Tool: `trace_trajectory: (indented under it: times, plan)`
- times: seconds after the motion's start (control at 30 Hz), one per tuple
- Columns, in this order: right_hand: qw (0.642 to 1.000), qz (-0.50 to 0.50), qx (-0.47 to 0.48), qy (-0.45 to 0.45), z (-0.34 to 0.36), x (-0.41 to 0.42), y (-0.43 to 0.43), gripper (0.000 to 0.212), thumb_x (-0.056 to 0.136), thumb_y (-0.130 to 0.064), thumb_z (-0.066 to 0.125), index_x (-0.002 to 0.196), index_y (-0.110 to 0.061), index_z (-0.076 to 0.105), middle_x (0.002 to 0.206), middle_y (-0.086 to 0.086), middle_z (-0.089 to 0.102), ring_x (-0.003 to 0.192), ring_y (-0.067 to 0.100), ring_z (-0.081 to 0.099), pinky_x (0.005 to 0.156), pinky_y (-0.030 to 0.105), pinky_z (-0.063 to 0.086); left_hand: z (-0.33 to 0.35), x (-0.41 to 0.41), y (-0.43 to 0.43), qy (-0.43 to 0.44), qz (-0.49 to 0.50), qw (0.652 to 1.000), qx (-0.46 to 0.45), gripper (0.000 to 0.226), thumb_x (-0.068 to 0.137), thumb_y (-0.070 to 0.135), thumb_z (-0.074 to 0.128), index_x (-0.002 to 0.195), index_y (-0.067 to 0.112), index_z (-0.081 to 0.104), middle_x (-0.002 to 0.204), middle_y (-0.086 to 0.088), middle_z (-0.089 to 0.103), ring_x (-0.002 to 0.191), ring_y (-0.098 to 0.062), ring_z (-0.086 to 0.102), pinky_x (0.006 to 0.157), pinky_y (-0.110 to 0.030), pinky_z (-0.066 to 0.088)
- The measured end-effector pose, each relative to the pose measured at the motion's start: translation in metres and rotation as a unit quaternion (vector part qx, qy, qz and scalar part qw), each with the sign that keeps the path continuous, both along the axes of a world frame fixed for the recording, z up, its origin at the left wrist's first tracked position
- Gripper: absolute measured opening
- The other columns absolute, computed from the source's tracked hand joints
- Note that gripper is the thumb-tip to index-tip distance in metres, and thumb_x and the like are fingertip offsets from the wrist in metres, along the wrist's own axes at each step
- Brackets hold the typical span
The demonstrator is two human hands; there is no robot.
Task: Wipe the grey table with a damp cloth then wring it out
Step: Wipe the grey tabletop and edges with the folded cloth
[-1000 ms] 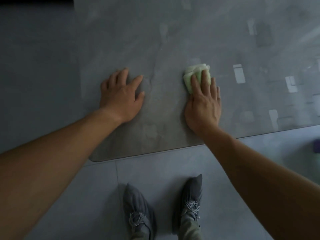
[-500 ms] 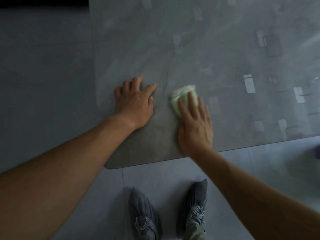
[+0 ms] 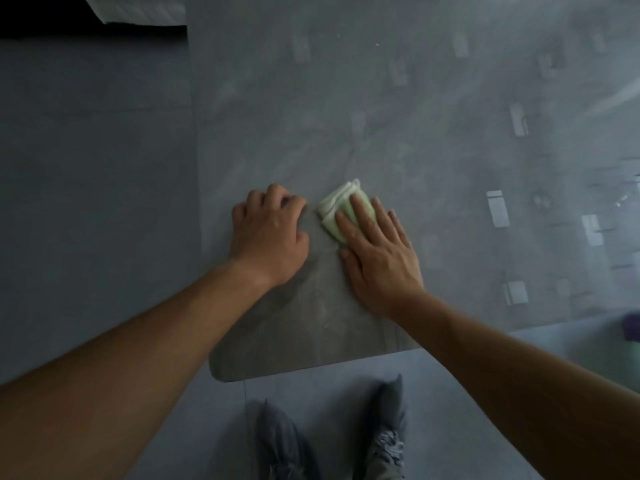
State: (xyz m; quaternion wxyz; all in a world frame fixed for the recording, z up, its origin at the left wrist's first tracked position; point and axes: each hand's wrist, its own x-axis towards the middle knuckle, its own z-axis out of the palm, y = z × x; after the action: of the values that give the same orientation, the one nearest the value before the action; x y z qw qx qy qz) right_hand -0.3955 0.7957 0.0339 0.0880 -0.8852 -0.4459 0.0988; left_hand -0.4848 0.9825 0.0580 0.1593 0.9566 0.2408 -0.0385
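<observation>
shoes (image 3: 388,441): grey pair on the tiled floor (image 3: 322,389), toes just short of the table edge.
grey table (image 3: 311,327): rounded near-left corner closest to the body; both forearms reach over the near edge.
left hand (image 3: 270,233): planted on the tabletop near the left edge, knuckles raised, fingers curled under, nothing held. Reads as a brace, not a working hand.
right hand (image 3: 379,251): palm down, fingers straight and together, pressing flat with no curl round anything.
cloth (image 3: 341,211): pale green, folded into a small pad, lying on the table under the right fingertips; far end and left side stick out uncovered. Just beside the left hand, a narrow gap between, not touching.
step in hand: wiping stage, pad pushed across the near-left part of the top. Judged early to middle, since wringing needs the cloth lifted and it lies flat.
next move: steady downward pressure and a sweep toward unwiped surface; left hand likely needs to clear the path.
far tabletop: glossy, pale rectangular reflections on the right side; wetness not distinguishable.
edges of view: purple object (image 3: 632,327) at the right, white sheet-like thing (image 3: 138,8) top left, neither identifiable.
</observation>
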Motion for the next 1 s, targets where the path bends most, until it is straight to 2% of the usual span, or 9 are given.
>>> trace_trajectory:
  times: [0.1, 0.2, 0.3, 0.43, 0.53, 0.67, 0.73, 0.9, 1.0]
  plan:
    - [0.999, 0.048, -0.010, -0.006, 0.002, 0.031, -0.001, 0.051, 0.104, -0.044, 0.029, 0.154, -0.032, 0.031, 0.165, -0.001, 0.020, 0.153, 0.029, 0.015, 0.125, 0.045, 0.012, 0.001, 0.007, 0.004, -0.017, 0.006, 1.000, 0.008, 0.043, 0.069, 0.032, 0.041, 0.107, 0.022, 0.059, 0.111, -0.006, 0.052, 0.100, -0.033, 0.048, 0.083, -0.041, 0.031]
    - [0.997, -0.072, -0.006, -0.005, 0.001, 0.079, 0.027, 0.055, 0.101, -0.046, 0.027, 0.155, -0.034, 0.028, 0.166, -0.001, 0.016, 0.153, 0.029, 0.013, 0.125, 0.044, 0.009, -0.001, 0.018, 0.011, -0.036, 0.001, 0.999, 0.017, 0.041, 0.069, 0.030, 0.043, 0.106, 0.020, 0.058, 0.113, -0.008, 0.054, 0.101, -0.033, 0.050, 0.086, -0.042, 0.032]
    - [0.990, -0.138, 0.008, -0.008, -0.003, 0.089, 0.046, 0.056, 0.100, -0.046, 0.027, 0.155, -0.035, 0.026, 0.167, -0.001, 0.014, 0.154, 0.029, 0.009, 0.125, 0.045, 0.008, -0.005, 0.039, 0.027, -0.044, 0.009, 0.999, 0.028, 0.049, 0.071, 0.028, 0.046, 0.117, 0.017, 0.057, 0.130, -0.013, 0.051, 0.115, -0.035, 0.049, 0.096, -0.045, 0.033]
    - [0.999, 0.015, 0.025, -0.019, -0.009, 0.070, 0.021, 0.052, 0.103, -0.040, 0.034, 0.155, -0.031, 0.031, 0.166, 0.001, 0.018, 0.154, 0.031, 0.011, 0.124, 0.049, 0.015, -0.009, 0.081, 0.052, -0.012, 0.024, 0.999, 0.042, 0.058, 0.080, 0.028, 0.054, 0.137, 0.020, 0.048, 0.156, -0.017, 0.028, 0.140, -0.040, 0.027, 0.113, -0.054, 0.021]
    - [0.992, 0.119, 0.024, -0.027, -0.011, 0.103, 0.013, 0.050, 0.104, -0.035, 0.038, 0.154, -0.030, 0.033, 0.165, 0.001, 0.020, 0.153, 0.031, 0.015, 0.123, 0.051, 0.017, -0.016, 0.108, 0.065, 0.018, 0.038, 0.998, 0.046, 0.063, 0.086, 0.040, 0.051, 0.145, 0.026, 0.037, 0.162, -0.013, 0.012, 0.147, -0.041, 0.011, 0.115, -0.062, 0.011]
    - [0.997, -0.075, 0.019, -0.009, -0.008, 0.167, 0.058, 0.054, 0.101, -0.039, 0.032, 0.154, -0.035, 0.030, 0.166, 0.000, 0.017, 0.153, 0.031, 0.013, 0.124, 0.049, 0.014, -0.025, 0.130, 0.079, 0.048, 0.056, 0.996, 0.046, 0.067, 0.087, 0.045, 0.045, 0.150, 0.030, 0.027, 0.164, -0.009, 0.003, 0.149, -0.038, 0.002, 0.114, -0.066, 0.006]
    - [0.994, -0.112, 0.019, -0.005, -0.008, 0.160, 0.071, 0.057, 0.099, -0.038, 0.032, 0.155, -0.035, 0.027, 0.167, 0.001, 0.014, 0.153, 0.032, 0.010, 0.124, 0.048, 0.012, -0.024, 0.139, 0.085, 0.045, 0.075, 0.995, 0.047, 0.067, 0.087, 0.042, 0.045, 0.150, 0.029, 0.026, 0.164, -0.010, 0.003, 0.149, -0.037, 0.001, 0.114, -0.066, 0.005]
    - [0.991, 0.122, 0.049, -0.014, -0.011, 0.138, 0.044, 0.058, 0.094, -0.029, 0.046, 0.152, -0.027, 0.038, 0.164, 0.005, 0.025, 0.152, 0.035, 0.018, 0.121, 0.054, 0.020, -0.021, 0.163, 0.094, 0.069, 0.085, 0.993, 0.032, 0.069, 0.089, 0.050, 0.043, 0.152, 0.033, 0.018, 0.164, -0.008, -0.003, 0.149, -0.035, -0.004, 0.115, -0.065, 0.004]
    - [0.997, 0.067, 0.036, -0.019, -0.011, 0.193, 0.061, 0.059, 0.094, -0.028, 0.045, 0.152, -0.027, 0.036, 0.164, 0.007, 0.025, 0.150, 0.037, 0.021, 0.121, 0.053, 0.020, -0.024, 0.168, 0.094, 0.104, 0.075, 0.991, 0.046, 0.073, 0.088, 0.063, 0.035, 0.152, 0.037, 0.011, 0.164, -0.005, -0.006, 0.149, -0.035, -0.006, 0.114, -0.066, 0.005]
